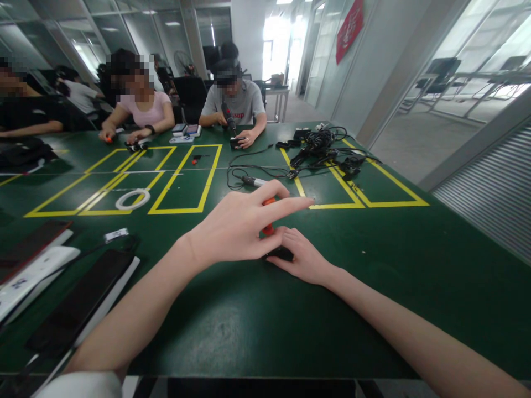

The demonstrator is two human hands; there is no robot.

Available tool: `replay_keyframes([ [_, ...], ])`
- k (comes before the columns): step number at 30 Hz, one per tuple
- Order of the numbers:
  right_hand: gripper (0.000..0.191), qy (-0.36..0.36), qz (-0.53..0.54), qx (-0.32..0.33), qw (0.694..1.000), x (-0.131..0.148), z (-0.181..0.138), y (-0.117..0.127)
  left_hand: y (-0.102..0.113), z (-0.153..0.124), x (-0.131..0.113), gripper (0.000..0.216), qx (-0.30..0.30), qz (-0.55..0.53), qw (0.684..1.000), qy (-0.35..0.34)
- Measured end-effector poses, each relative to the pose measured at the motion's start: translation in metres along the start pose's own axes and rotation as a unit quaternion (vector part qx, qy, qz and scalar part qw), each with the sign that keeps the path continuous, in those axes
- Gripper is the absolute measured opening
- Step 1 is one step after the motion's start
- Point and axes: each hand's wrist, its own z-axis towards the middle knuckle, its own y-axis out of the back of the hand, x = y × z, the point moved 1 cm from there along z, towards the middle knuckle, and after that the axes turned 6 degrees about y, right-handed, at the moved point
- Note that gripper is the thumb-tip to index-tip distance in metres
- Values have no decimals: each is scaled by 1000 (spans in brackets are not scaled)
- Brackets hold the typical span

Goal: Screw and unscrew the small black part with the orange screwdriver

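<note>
Orange handle [269,228]: centre of the frame, roughly upright among the left fingers; perhaps a screwdriver's, though too little shows for us to be sure.
Left hand [232,224]: thumb and fingers spread about the handle, index stretched toward the right; we cannot tell whether they press on it.
Right hand [309,260]: clamped on the black piece [282,254], just right of centre, fingers over it and thumb along the near edge.
Handle, handling: we judge it light and stiff, with a smooth surface that could slip under a twist; best taken round its thick part.
Black piece, handling: we judge it small, light and rigid, not easily crushed; best pinched by its sides, top left free.
Hidden: most of the black piece, under the right fingers; the handle's lower end, behind the left thumb, so we cannot see what it meets.
Cut off: pale sleeve [83,385], by the lower-left edge; right forearm [415,326], at lower right.
</note>
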Motion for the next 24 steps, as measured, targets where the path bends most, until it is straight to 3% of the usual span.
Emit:
replay_keyframes([
  [24, 19, -2, -5, -5, 1000, -1, -1, -1, 0, 0, -1, 50, 8, -12, 1000, 0],
])
